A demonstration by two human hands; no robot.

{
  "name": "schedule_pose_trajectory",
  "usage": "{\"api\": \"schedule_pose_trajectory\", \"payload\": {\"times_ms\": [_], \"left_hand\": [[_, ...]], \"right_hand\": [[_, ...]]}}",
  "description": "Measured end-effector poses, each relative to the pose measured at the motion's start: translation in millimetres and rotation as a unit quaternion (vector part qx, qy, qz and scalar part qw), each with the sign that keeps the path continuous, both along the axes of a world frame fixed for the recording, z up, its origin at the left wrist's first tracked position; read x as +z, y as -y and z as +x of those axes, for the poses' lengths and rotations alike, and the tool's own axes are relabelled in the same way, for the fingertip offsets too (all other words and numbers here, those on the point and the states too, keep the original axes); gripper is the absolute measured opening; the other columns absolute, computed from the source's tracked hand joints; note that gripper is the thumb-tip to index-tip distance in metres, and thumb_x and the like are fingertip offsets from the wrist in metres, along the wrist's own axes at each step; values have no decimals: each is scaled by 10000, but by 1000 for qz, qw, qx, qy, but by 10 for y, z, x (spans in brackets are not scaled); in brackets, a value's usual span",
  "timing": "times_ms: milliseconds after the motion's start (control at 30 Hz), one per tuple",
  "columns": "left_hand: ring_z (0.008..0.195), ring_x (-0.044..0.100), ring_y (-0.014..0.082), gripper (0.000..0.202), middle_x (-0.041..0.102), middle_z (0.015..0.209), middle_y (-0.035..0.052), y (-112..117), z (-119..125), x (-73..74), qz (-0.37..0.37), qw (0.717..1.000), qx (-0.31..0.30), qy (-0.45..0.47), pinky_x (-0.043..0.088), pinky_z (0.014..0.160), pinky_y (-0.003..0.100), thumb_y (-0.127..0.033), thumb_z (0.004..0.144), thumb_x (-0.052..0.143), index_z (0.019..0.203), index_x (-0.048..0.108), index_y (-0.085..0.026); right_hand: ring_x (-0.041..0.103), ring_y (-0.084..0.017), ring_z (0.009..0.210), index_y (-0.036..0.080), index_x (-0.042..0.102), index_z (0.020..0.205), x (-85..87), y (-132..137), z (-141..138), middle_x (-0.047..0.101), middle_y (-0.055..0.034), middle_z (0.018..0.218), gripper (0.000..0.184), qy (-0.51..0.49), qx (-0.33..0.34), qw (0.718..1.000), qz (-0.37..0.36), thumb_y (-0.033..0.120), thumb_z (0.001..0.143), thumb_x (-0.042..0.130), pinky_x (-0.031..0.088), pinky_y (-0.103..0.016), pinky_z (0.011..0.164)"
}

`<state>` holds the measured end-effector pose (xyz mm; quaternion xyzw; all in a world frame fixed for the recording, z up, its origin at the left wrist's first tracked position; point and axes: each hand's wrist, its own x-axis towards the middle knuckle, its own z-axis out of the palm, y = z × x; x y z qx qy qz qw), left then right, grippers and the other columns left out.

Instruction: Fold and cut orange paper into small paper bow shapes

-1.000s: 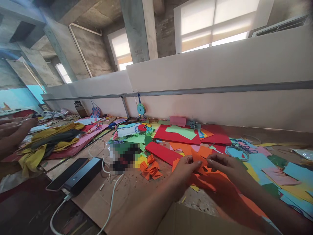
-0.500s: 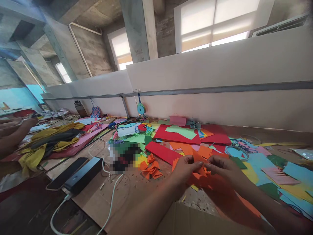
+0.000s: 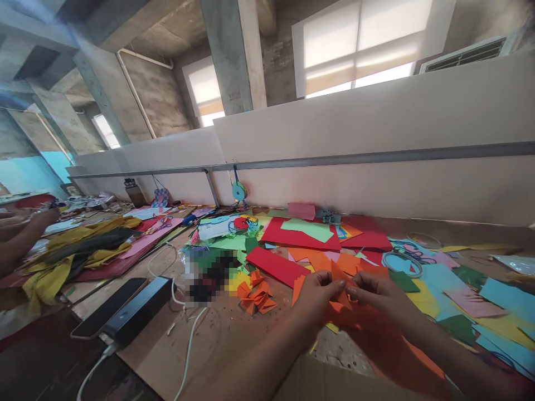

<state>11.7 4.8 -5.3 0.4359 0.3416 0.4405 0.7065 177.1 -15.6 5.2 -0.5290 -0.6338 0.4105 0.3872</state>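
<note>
Both hands meet over the table's near middle, pinching one piece of orange paper (image 3: 343,303) that is folded into points. My left hand (image 3: 316,292) grips its left side with thumb and fingers closed. My right hand (image 3: 378,295) pinches the right side, fingertips almost touching the left ones. Just left of the hands lies a small pile of folded orange paper shapes (image 3: 256,292). A red paper strip (image 3: 273,263) lies behind my left hand.
Coloured paper sheets (image 3: 480,295) cover the table to the right and behind. A phone (image 3: 102,316) and a black power bank (image 3: 140,309) with a white cable (image 3: 190,345) lie at left. Another person's hand (image 3: 16,234) is at the far left by yellow cloth (image 3: 62,262). A white partition wall (image 3: 376,184) backs the table.
My two hands have drawn closer together on the orange paper, folding it tighter. The view has shifted slightly; the other person's hand stays at the far left.
</note>
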Motion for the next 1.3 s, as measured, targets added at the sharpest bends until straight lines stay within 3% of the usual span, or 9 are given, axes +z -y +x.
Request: {"api": "schedule_pose_trajectory", "payload": {"times_ms": [233,333,400,500,600,767,867,1167,1300], "left_hand": [[551,465,105,461,532,611,12,-80,-21,5,34,999,9,-38,349,544,221,-501,550,828,706,648,-106],[545,489,112,526,571,632,28,-141,-45,-12,24,998,14,-54,350,529,219,-550,521,836,739,663,-104],[529,480,109,540,561,615,17,-170,-54,-43,15,998,14,-53,343,516,216,-566,499,845,711,644,-112],[501,426,86,523,502,571,-15,-189,-58,-96,0,999,21,-47,310,498,209,-546,487,857,627,578,-127],[488,401,75,481,468,558,-29,-174,-62,-89,-29,999,3,-27,310,501,210,-488,484,860,627,574,-127],[603,536,127,403,611,714,53,-97,-77,73,-56,996,-59,23,393,579,222,-291,463,838,781,691,-94],[603,534,121,388,628,728,60,-73,-80,110,-53,997,-53,36,375,569,215,-248,472,831,805,713,-88],[571,561,144,419,604,622,41,-68,-65,80,-65,997,-30,28,400,567,235,-302,402,902,682,663,-100],[594,587,147,474,632,675,62,-46,-55,133,-65,996,-38,43,419,584,231,-327,395,918,736,693,-86]], "right_hand": [[605,-204,766,205,645,767,34,-8,39,640,-18,748,319,-46,-1,999,-2,491,868,548,479,-316,691],[617,-216,860,244,659,1009,53,-9,55,677,-30,916,230,-28,-10,998,58,397,852,589,495,-336,752],[619,-209,877,277,659,1055,84,13,41,673,-23,1003,246,3,9,995,104,266,816,607,494,-341,786],[622,-201,876,280,691,955,137,50,7,659,-16,993,248,52,44,987,149,151,767,593,494,-339,810],[617,-212,892,274,694,912,145,42,15,645,-24,962,193,80,55,982,160,171,773,609,497,-345,806],[611,-237,923,274,704,882,80,-32,102,630,-37,966,105,88,57,983,151,272,808,629,499,-381,833],[603,-241,938,284,720,861,60,-43,122,623,-33,957,91,98,54,982,152,299,819,641,481,-390,858],[611,-211,843,262,706,783,84,-11,73,600,-34,921,146,84,39,981,172,359,855,627,490,-346,772],[588,-260,991,254,678,774,75,-16,57,623,-44,911,164,91,16,980,178,361,867,596,470,-373,827]]}}
